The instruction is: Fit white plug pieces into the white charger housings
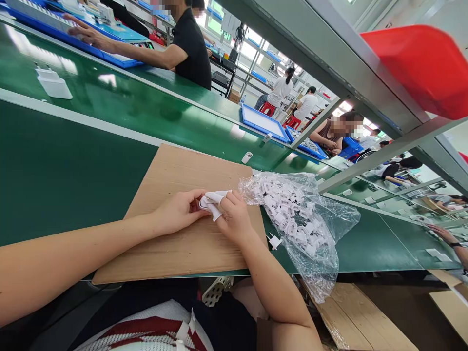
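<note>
Above a cardboard sheet (171,243), my two hands meet. My left hand (179,209) is closed, its thumb and fingers pinching a small white plastic piece (202,203) that is mostly covered. My right hand (236,214) grips a folded white cloth (216,197) and presses it against that piece. Just right of the cardboard lies a white plug piece with two pins (274,241). Beyond it, a clear plastic bag (329,214) lies open with many white plastic plug parts (288,209) in it.
A green conveyor belt (164,119) runs past the bench, carrying a white charger (53,83) and a small white oval part (247,157). Blue trays (263,122) stand on the far side, where co-workers sit. A metal frame (340,63) holds a red bin (420,68) overhead at right.
</note>
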### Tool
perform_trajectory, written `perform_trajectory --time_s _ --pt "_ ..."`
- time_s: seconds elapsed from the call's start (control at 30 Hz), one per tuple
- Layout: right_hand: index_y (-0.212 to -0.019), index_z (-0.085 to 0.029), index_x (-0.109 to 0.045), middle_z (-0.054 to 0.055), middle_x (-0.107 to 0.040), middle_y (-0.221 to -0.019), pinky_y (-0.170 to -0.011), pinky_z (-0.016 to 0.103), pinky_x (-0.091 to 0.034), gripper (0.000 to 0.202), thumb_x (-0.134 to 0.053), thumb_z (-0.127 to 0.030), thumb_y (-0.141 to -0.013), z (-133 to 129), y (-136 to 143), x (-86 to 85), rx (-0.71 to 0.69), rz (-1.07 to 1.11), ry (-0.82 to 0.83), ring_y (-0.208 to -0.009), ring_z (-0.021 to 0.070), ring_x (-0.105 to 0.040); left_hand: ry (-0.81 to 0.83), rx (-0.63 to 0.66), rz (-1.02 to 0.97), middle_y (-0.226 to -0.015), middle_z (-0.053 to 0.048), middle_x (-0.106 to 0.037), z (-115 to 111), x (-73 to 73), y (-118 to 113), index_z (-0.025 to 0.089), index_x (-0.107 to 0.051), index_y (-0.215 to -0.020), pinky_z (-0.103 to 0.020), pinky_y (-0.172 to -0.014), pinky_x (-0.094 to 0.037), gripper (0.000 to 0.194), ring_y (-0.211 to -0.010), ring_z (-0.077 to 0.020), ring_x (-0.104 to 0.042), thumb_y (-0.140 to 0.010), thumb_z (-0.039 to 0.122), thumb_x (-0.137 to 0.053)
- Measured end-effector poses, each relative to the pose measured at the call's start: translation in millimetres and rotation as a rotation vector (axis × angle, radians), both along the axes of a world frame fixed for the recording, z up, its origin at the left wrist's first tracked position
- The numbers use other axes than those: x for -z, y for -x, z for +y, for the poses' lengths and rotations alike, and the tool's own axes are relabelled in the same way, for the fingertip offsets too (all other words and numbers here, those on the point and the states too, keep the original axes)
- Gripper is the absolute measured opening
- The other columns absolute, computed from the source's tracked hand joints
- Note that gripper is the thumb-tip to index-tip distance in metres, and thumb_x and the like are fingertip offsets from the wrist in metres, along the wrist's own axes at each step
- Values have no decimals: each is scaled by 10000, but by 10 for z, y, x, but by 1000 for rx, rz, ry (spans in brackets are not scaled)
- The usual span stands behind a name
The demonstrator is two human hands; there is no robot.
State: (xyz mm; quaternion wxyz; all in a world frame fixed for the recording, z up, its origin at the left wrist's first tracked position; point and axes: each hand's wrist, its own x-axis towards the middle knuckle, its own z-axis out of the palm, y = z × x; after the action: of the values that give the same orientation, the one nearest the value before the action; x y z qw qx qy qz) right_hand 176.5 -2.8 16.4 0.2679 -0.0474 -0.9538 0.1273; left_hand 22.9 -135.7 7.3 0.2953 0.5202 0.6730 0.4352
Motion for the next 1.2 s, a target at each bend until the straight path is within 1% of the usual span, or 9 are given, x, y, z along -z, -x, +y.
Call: perform_trajectory --time_s 0.3,0.47,0.63,0.7,0.77,0.87,0.97,1.07,1.2 --pt "-1227 -202 -687 77 -616 -868 -757 363 -488 311 -495 -173 -984 -31 4 49 -16 19 -46 -851 240 -524 8 14 -33 -1005 -33 -742 31 35 5 221 -653 -1199 -356 -790 -514 479 -862 -232 -650 -847 544 -614" --pt "-1105 -192 -693 81 -609 -877 -748 362 -475 257 -504 -119 -945 -33 11 73 57 -9 -37 -853 244 -522 16 9 -11 -938 -22 -736 24 41 13 227 -660 -1159 -343 -755 -503 445 -818 -223 -643 -855 549 -621" --pt "-1093 -190 -679 74 -619 -860 -739 343 -470 309 -509 -50 -875 -56 37 37 74 -46 -72 -849 242 -543 -16 11 9 -920 -19 -742 62 101 29 216 -673 -1116 -331 -750 -504 372 -807 -214 -649 -878 498 -624" --pt "-1007 -201 -668 64 -626 -817 -713 328 -464 283 -500 -36 -850 -105 34 -16 40 3 -71 -816 237 -558 -35 15 51 -958 -33 -756 38 68 -6 205 -692 -1046 -327 -794 -514 296 -853 -215 -673 -904 453 -614" --pt "-924 -212 -639 61 -638 -787 -674 317 -454 244 -484 -47 -834 -123 14 -47 5 74 -76 -784 235 -577 -6 22 203 -990 -46 -766 10 16 -42 203 -704 -1033 -317 -814 -508 246 -904 -223 -692 -913 408 -639" --pt "-887 -240 -600 54 -659 -788 -634 318 -449 193 -491 -104 -803 -7 33 48 2 159 -82 -752 239 -610 70 80 475 -1043 -84 -765 10 3 -2 198 -702 -1080 -313 -778 -499 310 -974 -254 -708 -945 471 -638" --pt "-813 -267 -563 37 -656 -741 -597 327 -454 131 -495 -160 -778 138 88 201 8 137 -44 -725 251 -641 61 113 599 -1083 -95 -760 11 34 85 196 -673 -1132 -314 -789 -492 357 -1028 -259 -707 -975 509 -604" --pt "-879 -275 -608 30 -700 -779 -598 331 -500 144 -495 -218 -811 192 33 274 -29 116 7 -748 253 -694 73 124 601 -1064 -88 -761 29 3 118 195 -670 -1079 -301 -738 -472 342 -1014 -256 -707 -969 513 -612" --pt "-1025 -269 -629 43 -769 -947 -610 345 -552 203 -476 -304 -897 203 -94 343 121 143 84 -775 253 -737 204 209 453 -934 -15 -744 202 -128 271 215 -680 -942 -257 -658 -438 249 -906 -206 -700 -911 461 -694"
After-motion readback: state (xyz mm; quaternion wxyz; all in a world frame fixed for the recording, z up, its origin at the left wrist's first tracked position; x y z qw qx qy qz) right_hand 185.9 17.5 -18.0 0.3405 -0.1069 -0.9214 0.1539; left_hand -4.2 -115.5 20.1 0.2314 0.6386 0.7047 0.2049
